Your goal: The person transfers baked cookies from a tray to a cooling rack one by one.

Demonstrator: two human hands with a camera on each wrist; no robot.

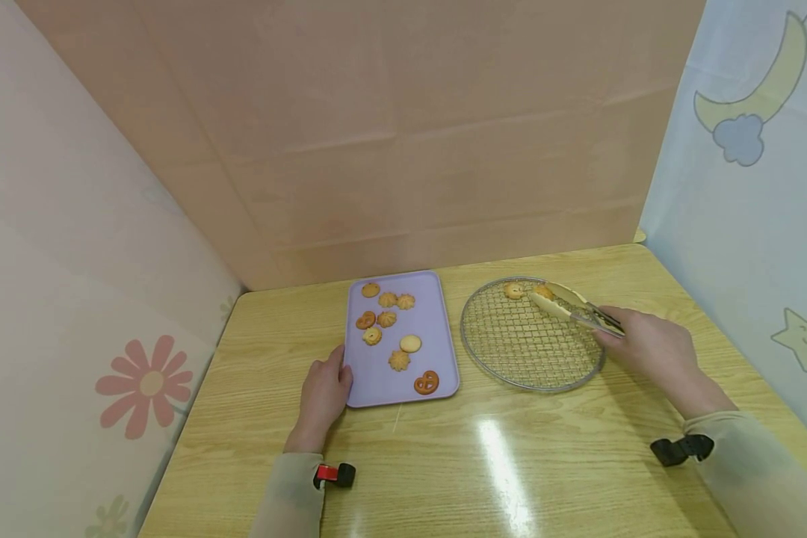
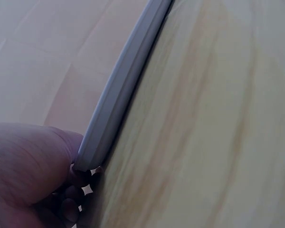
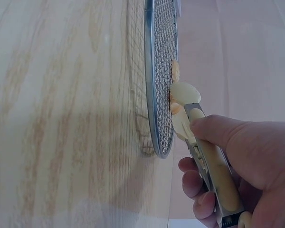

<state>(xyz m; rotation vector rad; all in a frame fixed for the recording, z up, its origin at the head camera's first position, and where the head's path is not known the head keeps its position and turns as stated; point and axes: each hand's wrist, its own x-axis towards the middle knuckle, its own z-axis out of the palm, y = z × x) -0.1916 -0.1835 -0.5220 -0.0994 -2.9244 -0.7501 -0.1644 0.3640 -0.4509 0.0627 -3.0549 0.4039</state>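
Observation:
In the head view my left hand (image 1: 324, 390) holds the left edge of a lilac tray (image 1: 437, 329), its thumb at the rim. Several cookies lie on that tray, among them a pretzel-shaped one (image 1: 427, 382) and a round pale one (image 1: 410, 344). My right hand (image 1: 648, 347) grips a pair of tongs (image 1: 581, 317) with cream tips. Between the tips, at the far side of a round wire rack (image 1: 531, 344), is a golden cookie (image 1: 543, 291). Another cookie (image 1: 514, 290) lies on the rack just left of the tongs.
Tray and rack stand side by side on a wood-grain table (image 1: 430, 463). A plain pinkish-brown backdrop (image 1: 403, 149) rises behind it. Printed cloth walls (image 1: 767, 246) flank the table on both sides. The rack is raised on a wire base (image 3: 140, 114).

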